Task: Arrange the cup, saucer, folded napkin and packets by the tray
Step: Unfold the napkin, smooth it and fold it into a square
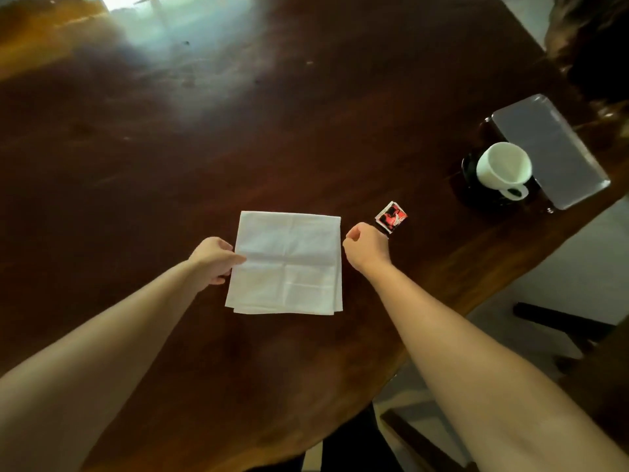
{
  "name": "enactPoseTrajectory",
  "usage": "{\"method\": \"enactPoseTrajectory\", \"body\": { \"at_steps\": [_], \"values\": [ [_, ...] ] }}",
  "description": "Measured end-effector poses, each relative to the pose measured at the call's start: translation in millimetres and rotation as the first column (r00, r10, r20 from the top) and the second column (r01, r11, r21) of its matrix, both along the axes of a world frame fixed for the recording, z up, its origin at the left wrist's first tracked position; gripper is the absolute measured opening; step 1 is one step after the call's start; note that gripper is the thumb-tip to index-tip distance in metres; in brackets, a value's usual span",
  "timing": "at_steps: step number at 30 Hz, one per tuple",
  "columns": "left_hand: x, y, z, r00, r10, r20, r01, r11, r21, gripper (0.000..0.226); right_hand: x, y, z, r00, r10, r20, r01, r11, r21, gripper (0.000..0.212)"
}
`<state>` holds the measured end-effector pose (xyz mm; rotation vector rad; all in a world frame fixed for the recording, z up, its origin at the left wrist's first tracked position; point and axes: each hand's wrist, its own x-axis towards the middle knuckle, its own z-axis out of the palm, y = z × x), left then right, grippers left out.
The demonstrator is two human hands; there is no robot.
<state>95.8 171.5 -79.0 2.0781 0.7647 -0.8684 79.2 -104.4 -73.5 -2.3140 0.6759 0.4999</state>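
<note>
Dark wooden desk (306,131): left hand (214,258) pinches the folded white napkin's (287,264) edge; right hand (366,247), curled closed, holds red packets (391,216).

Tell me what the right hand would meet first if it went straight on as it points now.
Most likely the red packets, which lie just beyond the closed right hand; depth is unclear.

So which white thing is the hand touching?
The flat folded napkin in the middle: the left hand rests on its edge. The white cup sits untouched on its dark saucer by the tray.
</note>
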Motion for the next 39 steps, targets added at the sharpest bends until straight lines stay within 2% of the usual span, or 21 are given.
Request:
{"method": "enactPoseTrajectory", "body": {
  "at_steps": [2, 6, 12, 15, 17, 21, 23, 25, 28, 29, 30, 32, 34, 36, 39],
  "values": [
    [-17.8, -5.9, -7.6, 0.999, -0.036, 0.036, 0.032, 0.994, 0.105, 0.017, -19.6, 3.6, -13.5, 0.994, -0.022, -0.108, 0.022, 1.000, 0.002, 0.013],
    [-46.0, -10.3, -9.6, 0.997, -0.035, 0.066, 0.020, 0.977, 0.211, 0.029, -65.0, 15.5, -23.2, 0.976, -0.076, -0.204, 0.075, 0.997, -0.015, 0.014],
    [-70.3, -12.9, -11.7, 0.999, -0.011, 0.050, -0.003, 0.966, 0.260, 0.037, -98.6, 36.3, -16.0, 0.987, -0.120, -0.104, 0.114, 0.992, -0.062, 0.022],
    [-79.4, -12.2, -13.4, 0.972, -0.200, 0.125, 0.136, 0.908, 0.395, 0.051, -108.7, 44.4, -14.8, 0.991, -0.123, -0.047, 0.119, 0.990, -0.081, 0.024],
    [-84.3, -12.0, -15.8, 0.960, -0.238, 0.151, 0.158, 0.898, 0.410, 0.049, -113.6, 46.2, -15.3, 0.984, -0.178, -0.026, 0.177, 0.983, -0.051, 0.020],
    [-90.8, -13.0, -18.7, 0.972, -0.171, 0.162, 0.112, 0.942, 0.317, 0.028, -116.4, 44.3, -21.2, 0.954, -0.278, -0.115, 0.286, 0.956, 0.065, 0.012],
    [-92.8, -12.5, -18.2, 0.979, -0.090, 0.185, 0.039, 0.964, 0.265, 0.020, -115.0, 42.1, -21.5, 0.931, -0.342, -0.125, 0.352, 0.933, 0.073, 0.015],
    [-93.6, -11.0, -18.6, 0.981, 0.075, 0.181, -0.101, 0.985, 0.137, 0.014, -113.5, 39.9, -20.8, 0.923, -0.367, -0.111, 0.373, 0.927, 0.033, 0.022],
    [-94.9, -9.8, -14.6, 0.925, 0.377, 0.042, -0.370, 0.922, -0.115, 0.014, -110.4, 37.5, -12.0, 0.900, -0.418, -0.120, 0.426, 0.904, 0.042, 0.006],
    [-95.9, -9.2, -13.0, 0.905, 0.426, -0.004, -0.421, 0.893, -0.156, 0.014, -109.5, 36.7, -6.9, 0.874, -0.465, -0.141, 0.476, 0.878, 0.054, 0.020],
    [-97.3, -9.3, -12.2, 0.894, 0.446, -0.032, -0.445, 0.880, -0.169, 0.013, -109.5, 35.4, -3.7, 0.850, -0.503, -0.155, 0.519, 0.851, 0.084, 0.032],
    [-101.0, -10.4, -11.5, 0.893, 0.448, -0.039, -0.448, 0.881, -0.152, 0.016, -109.4, 34.5, 4.6, 0.819, -0.555, -0.145, 0.571, 0.813, 0.114, 0.039],
    [-104.6, -13.5, -9.1, 0.900, 0.436, -0.008, -0.435, 0.895, -0.096, 0.018, -107.8, 34.7, 10.0, 0.805, -0.577, -0.139, 0.593, 0.792, 0.143, 0.031],
    [-107.3, -19.0, -3.0, 0.902, 0.432, 0.002, -0.430, 0.900, -0.075, 0.022, -102.7, 36.2, 17.5, 0.771, -0.606, -0.196, 0.636, 0.729, 0.252, 0.018],
    [-107.7, -27.5, 8.7, 0.851, 0.506, -0.138, -0.524, 0.835, -0.169, 0.049, -87.9, 41.9, 37.6, 0.740, -0.569, -0.359, 0.669, 0.566, 0.482, 0.006]
  ]
}}
